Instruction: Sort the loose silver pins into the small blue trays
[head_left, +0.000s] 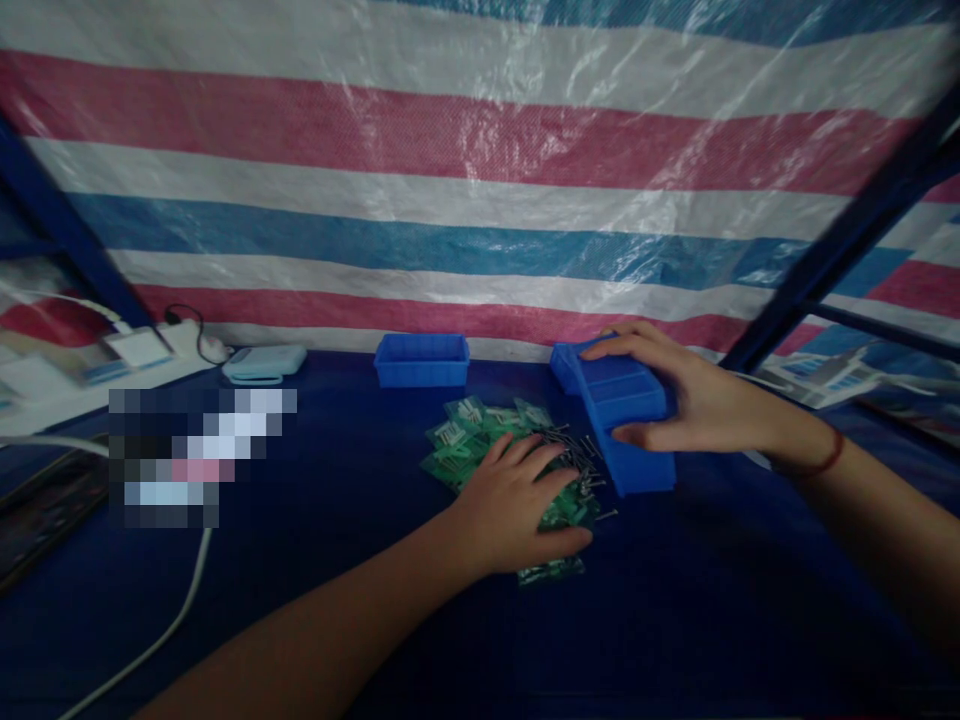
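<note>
My left hand point(510, 505) lies over a pile of small clear packets with green contents point(457, 440), its fingers spread. Loose silvery screws point(589, 465) are scattered along the right side of the pile, near those fingertips. My right hand point(690, 395) grips a blue plastic bin point(622, 385), with the thumb on the near side and the fingers over the far side. This bin is tipped beside the screws, and its inside is mostly hidden from me.
Another blue bin point(422, 362) stands upright behind the pile. On the left are a light blue case point(265, 363), a white power strip point(180, 350), a white cable point(196, 575) and a dark phone-like device point(45, 510). A striped plastic sheet point(465, 150) hangs behind the dark blue tabletop point(337, 460).
</note>
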